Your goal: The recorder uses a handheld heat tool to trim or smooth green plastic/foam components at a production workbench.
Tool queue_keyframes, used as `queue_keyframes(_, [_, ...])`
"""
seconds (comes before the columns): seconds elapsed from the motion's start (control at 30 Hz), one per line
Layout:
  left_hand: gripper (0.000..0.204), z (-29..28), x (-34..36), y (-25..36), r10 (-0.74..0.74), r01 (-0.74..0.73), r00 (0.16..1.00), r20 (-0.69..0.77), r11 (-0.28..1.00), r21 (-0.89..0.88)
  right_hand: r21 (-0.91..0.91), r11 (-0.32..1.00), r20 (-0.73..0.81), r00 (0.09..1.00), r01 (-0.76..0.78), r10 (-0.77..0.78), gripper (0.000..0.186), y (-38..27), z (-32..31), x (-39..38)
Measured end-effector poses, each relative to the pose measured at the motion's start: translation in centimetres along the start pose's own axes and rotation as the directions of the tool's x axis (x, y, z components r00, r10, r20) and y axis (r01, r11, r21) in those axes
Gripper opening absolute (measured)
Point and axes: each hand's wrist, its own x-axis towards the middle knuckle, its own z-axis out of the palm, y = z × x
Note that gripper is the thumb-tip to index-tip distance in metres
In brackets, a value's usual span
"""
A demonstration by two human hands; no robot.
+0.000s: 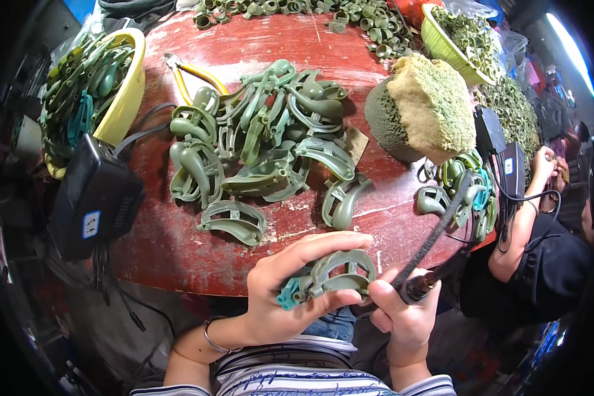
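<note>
My left hand (280,287) is closed around an olive-green, curved openwork piece (343,282), held just off the table's near edge. A small teal part (288,295) shows at the piece's left end. My right hand (406,313) is closed on a dark corded tool (417,288), whose tip is hidden by the fingers. Its thumb is close to the right end of the green piece; I cannot tell if they touch. Beyond my hands lies a heap of similar green pieces (264,132), with a single one (234,223) at its near side.
Yellow-handled cutters (201,76) lie behind the heap. A yellow basket (135,79) of green parts and a black box (96,198) with cables stand left. On the right are a large sponge-like block (435,109), more green pieces (435,200), a green basket (435,39) and another person (528,257).
</note>
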Motion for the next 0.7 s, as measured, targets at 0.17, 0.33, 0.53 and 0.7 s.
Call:
queue_keyframes(0.17, [0.053, -0.3, 0.4, 1.4, -0.384, 0.384, 0.92, 0.074, 0.85, -0.362, -0.082, 0.968, -0.292, 0.923, 0.236, -0.25, 0.015, 0.3, -0.2, 0.3])
queue_keyframes(0.33, [0.047, -0.8, 0.2, 1.1, -0.422, 0.556, 0.829, 0.367, 0.551, -0.623, -0.253, 0.893, -0.292, 0.85, 0.373, -0.438, 0.011, 0.2, -1.1, 0.5])
queue_keyframes(0.53, [0.053, -1.1, 0.6, 1.2, -0.428, 0.647, 0.752, 0.502, 0.331, -0.686, -0.3, 0.843, -0.227, 0.825, 0.446, -0.518, 0.021, 0.4, -1.4, 1.3])
queue_keyframes(0.7, [0.059, -0.8, 0.9, 2.1, -0.499, 0.616, 0.782, 0.373, 0.527, -0.586, -0.687, 0.624, -0.231, 0.703, 0.372, -0.673, 0.035, -0.3, -3.3, 1.4])
